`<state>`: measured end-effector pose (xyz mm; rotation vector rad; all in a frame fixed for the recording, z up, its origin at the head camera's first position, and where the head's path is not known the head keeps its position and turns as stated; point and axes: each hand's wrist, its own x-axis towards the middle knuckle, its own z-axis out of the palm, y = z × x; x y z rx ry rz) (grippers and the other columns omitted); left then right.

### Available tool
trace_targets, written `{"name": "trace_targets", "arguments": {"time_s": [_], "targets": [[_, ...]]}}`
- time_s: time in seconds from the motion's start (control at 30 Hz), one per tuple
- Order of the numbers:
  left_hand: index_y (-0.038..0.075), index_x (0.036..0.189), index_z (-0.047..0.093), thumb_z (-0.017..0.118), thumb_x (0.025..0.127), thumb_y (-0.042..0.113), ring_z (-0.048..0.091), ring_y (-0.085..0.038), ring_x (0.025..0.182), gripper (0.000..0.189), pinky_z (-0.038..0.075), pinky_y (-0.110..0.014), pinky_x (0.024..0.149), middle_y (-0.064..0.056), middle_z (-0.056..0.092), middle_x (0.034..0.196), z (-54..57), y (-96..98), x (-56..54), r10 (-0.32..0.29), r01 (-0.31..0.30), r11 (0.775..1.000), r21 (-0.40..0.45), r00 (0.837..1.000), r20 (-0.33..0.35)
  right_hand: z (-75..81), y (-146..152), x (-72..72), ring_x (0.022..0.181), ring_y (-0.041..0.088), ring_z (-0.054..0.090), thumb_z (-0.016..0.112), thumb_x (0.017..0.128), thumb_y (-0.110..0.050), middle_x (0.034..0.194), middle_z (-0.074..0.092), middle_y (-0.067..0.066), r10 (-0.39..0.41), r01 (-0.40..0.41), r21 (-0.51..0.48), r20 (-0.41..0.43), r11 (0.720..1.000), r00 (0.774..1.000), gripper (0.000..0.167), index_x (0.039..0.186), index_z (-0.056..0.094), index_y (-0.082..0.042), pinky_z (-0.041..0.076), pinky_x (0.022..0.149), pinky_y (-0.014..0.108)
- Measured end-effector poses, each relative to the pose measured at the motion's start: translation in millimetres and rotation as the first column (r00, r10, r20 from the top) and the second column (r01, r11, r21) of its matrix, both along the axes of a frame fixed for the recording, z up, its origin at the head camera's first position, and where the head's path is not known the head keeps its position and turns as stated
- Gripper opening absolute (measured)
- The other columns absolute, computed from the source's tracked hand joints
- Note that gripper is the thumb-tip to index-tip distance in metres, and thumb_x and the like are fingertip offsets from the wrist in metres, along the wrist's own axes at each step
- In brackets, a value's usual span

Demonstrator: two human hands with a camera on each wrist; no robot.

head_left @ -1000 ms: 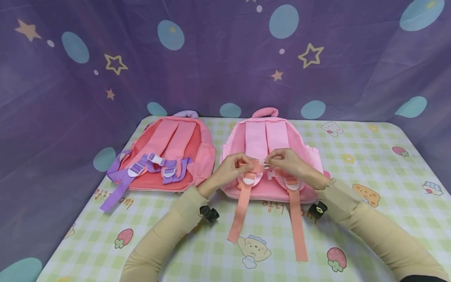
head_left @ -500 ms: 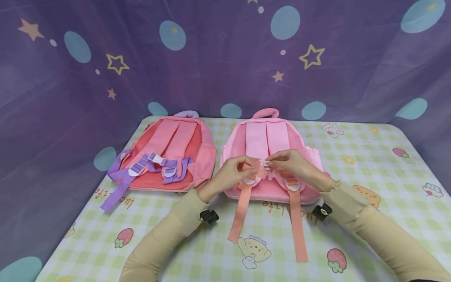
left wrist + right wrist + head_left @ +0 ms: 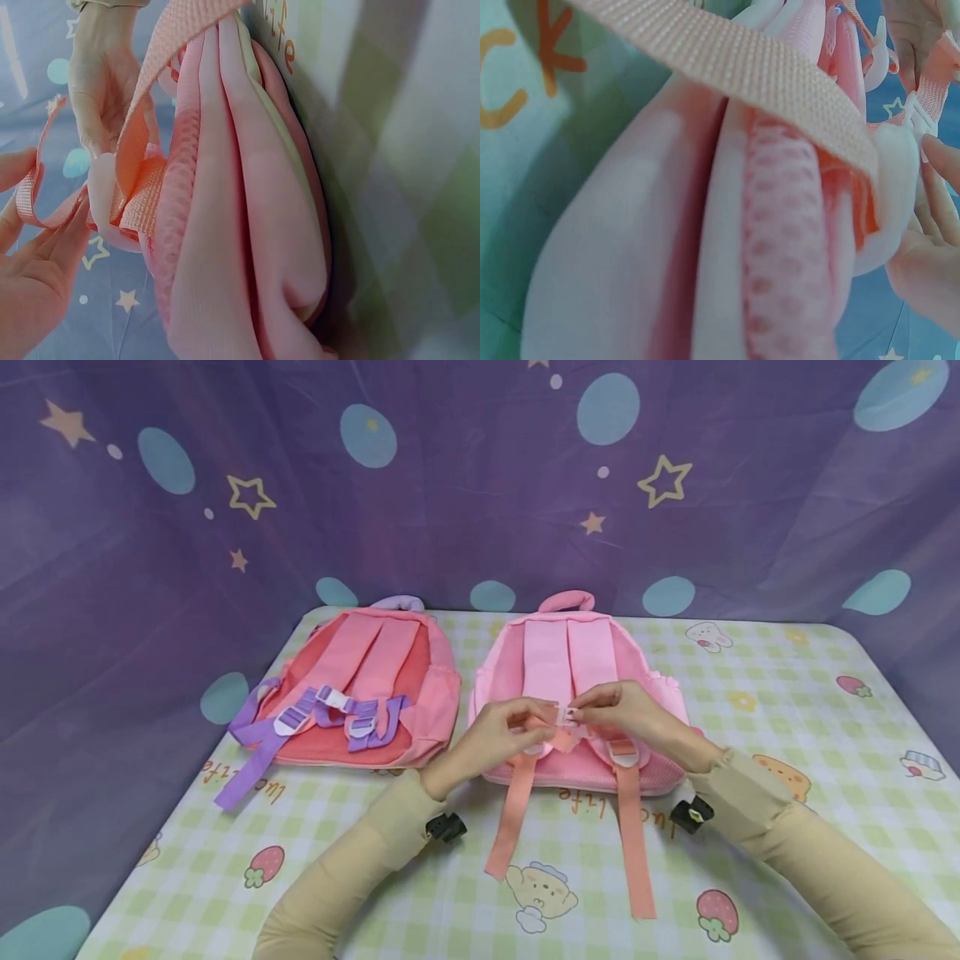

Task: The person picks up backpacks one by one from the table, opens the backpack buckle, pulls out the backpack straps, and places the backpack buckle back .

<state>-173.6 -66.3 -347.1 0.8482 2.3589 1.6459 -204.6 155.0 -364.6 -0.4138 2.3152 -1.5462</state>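
Over pink backpack (image 3: 546, 656), white buckle (image 3: 567, 716) — more exposed now

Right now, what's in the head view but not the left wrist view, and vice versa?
Head only: the coral backpack with its purple straps, and the top handle of the pink backpack.
Left wrist only: pale yellow-green piping along the pink backpack's edge, seen close up.
Both: the pink backpack, its orange webbing, the left hand, the right hand, the star-printed backdrop and at least part of the lettered tablecloth.
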Motion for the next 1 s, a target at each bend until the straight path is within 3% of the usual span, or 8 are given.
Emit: {"name": "trace_targets", "arguments": {"time_s": [0.1,0.23,0.4,0.57,0.87,1.0], "targets": [[-0.006,0.095,0.062,0.061,0.081,0.002,0.055,-0.024,0.103,0.016,0.043,-0.025,0.087,-0.018,0.057,0.114,9.3,-0.4,6.5,-0.026,0.026,1.000,0.002,1.000,-0.008,0.3,0,0.7,0.080,0.012,0.060,0.063,0.082,-0.015,0.091,0.067,0.007,-0.001,0.001,0.000,-0.027,1.000,1.000,0.023,0.100,0.065,-0.001,0.048,0.071,0.025],[-0.006,0.104,0.060,0.062,0.081,0.003,0.056,-0.023,0.101,0.025,0.043,-0.026,0.087,-0.016,0.058,0.110,11.5,-0.8,8.3,-0.037,0.037,0.999,-0.013,0.999,-0.014,-0.9,1,0.9,0.074,0.010,0.059,0.063,0.081,-0.011,0.090,0.067,0.010,0.003,-0.003,0.007,-0.072,1.000,0.997,0.020,0.097,0.066,0.001,0.048,0.065,0.023],[0.000,0.107,0.061,0.065,0.080,0.009,0.056,-0.018,0.101,0.028,0.042,-0.025,0.088,-0.009,0.060,0.108,-1.1,-0.9,1.3,-0.052,0.052,0.998,-0.022,0.999,-0.015,-2.5,3,1.5,0.072,0.012,0.060,0.064,0.080,-0.009,0.088,0.067,0.011,0.018,-0.016,0.020,-0.116,1.000,0.993,0.018,0.095,0.067,0.001,0.049,0.065,0.024],[0.003,0.105,0.062,0.065,0.080,0.012,0.057,-0.021,0.100,0.027,0.043,-0.024,0.087,-0.007,0.061,0.108,-14.5,-0.1,-6.7,-0.077,0.077,0.997,-0.007,0.997,-0.027,-2.6,5,3.1,0.072,0.011,0.061,0.065,0.080,-0.010,0.085,0.067,0.010,0.041,-0.036,0.034,-0.165,0.999,0.985,0.015,0.091,0.068,0.000,0.049,0.064,0.023],[0.003,0.101,0.064,0.062,0.082,0.009,0.060,-0.018,0.093,0.020,0.045,-0.026,0.084,-0.005,0.065,0.096,-18.2,2.6,-14.4,-0.052,0.051,0.998,-0.026,0.997,-0.061,-5.6,8,3.9,0.070,0.007,0.059,0.065,0.079,-0.006,0.085,0.067,0.013,0.065,-0.059,0.038,-0.168,0.998,0.984,0.016,0.091,0.067,0.003,0.048,0.062,0.020],[-0.002,0.099,0.063,0.059,0.083,0.004,0.059,-0.023,0.092,0.018,0.045,-0.032,0.085,-0.012,0.064,0.095,-7.2,4.3,-11.7,-0.030,0.025,0.998,-0.057,0.996,-0.086,-6.4,8,4.5,0.070,0.007,0.058,0.065,0.079,-0.006,0.084,0.067,0.013,0.075,-0.069,0.041,-0.151,0.997,0.986,0.015,0.090,0.067,0.003,0.048,0.062,0.019]]}}
